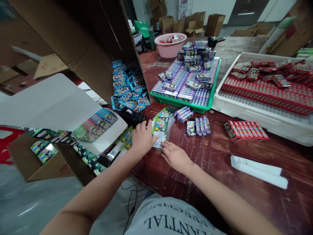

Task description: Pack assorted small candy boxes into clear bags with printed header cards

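Observation:
A flat plastic pouch point(161, 125) with green and black print and a pale label patch lies on the table in front of me. My left hand point(142, 138) is at the pouch's left edge, fingers stretched and a little apart, thumb reaching toward its lower part. With fingers extended, my right hand point(176, 157) touches the pouch's bottom right corner. Beside the pouch lie small purple boxes point(184, 114) in a bundle, with another group of purple boxes point(198, 126) to the right. More printed pouches point(122, 143) lie partly under my left forearm.
A large cardboard box point(97, 49) with blue packets point(129, 86) stands at left. Behind are a green tray point(207, 109) of purple boxes and a pink basin point(171, 49). A white tray point(225, 111), red boxes point(246, 130) and a folded white strip point(259, 171) occupy the right.

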`<move>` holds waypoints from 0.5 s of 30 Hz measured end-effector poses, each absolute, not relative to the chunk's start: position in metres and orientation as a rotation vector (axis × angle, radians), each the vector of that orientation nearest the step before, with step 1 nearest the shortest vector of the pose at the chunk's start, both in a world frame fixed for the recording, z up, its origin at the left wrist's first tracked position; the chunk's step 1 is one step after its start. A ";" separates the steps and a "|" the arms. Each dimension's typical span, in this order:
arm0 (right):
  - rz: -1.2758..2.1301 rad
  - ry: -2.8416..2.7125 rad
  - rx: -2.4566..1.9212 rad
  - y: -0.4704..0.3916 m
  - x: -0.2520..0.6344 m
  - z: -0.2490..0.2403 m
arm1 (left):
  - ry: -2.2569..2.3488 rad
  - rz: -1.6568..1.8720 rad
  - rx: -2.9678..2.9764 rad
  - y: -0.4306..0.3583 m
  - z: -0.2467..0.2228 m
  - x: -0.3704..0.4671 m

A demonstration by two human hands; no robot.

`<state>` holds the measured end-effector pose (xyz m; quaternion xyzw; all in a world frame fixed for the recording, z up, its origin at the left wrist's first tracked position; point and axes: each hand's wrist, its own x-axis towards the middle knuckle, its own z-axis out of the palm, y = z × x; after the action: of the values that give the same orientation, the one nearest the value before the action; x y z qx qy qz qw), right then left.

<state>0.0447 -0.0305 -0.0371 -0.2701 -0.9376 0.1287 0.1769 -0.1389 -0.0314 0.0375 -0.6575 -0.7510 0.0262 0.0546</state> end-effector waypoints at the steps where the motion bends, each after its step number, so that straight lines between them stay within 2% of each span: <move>1: 0.384 -2.642 -0.775 -0.030 0.048 -0.037 | -2.248 0.095 -1.984 -0.051 0.037 -0.142; 6: 0.500 -2.624 -0.751 -0.026 0.047 -0.037 | -2.289 0.233 -1.988 -0.119 0.032 -0.190; 10: 0.628 -2.714 -0.683 -0.037 0.052 -0.028 | -2.347 0.262 -2.012 -0.113 0.031 -0.230; 15: 0.744 -2.804 -0.602 -0.083 0.116 -0.027 | -2.339 0.180 -2.066 -0.088 0.033 -0.230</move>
<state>0.1162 -0.0827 -0.0265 -0.2024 -0.9426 0.2502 0.0895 -0.2296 -0.0880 0.0333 -0.6607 -0.7484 0.0576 0.0078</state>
